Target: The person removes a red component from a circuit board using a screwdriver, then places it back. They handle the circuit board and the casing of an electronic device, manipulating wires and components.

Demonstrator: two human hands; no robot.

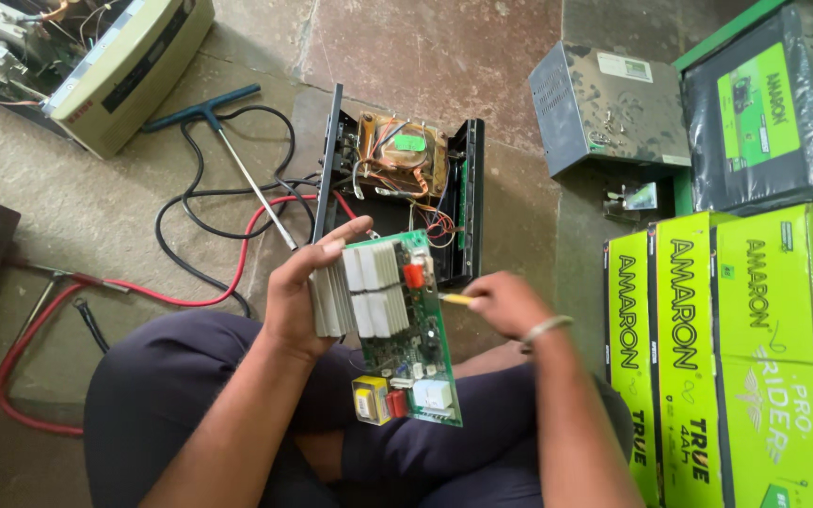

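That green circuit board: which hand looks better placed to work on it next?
Probably the right hand. It holds a small yellow tool whose tip nearly meets the circuit board edge. The left hand is busy, its grip wrapped around the board's white finned side.

Circuit board [405,325] sits centre frame over the lap, left hand [301,296] on its left edge, right hand [505,303] just right. Open chassis [405,179] lies behind it on the floor [425,56]; boxes [736,357] stacked far right; T-handle tool [228,141] upper left.
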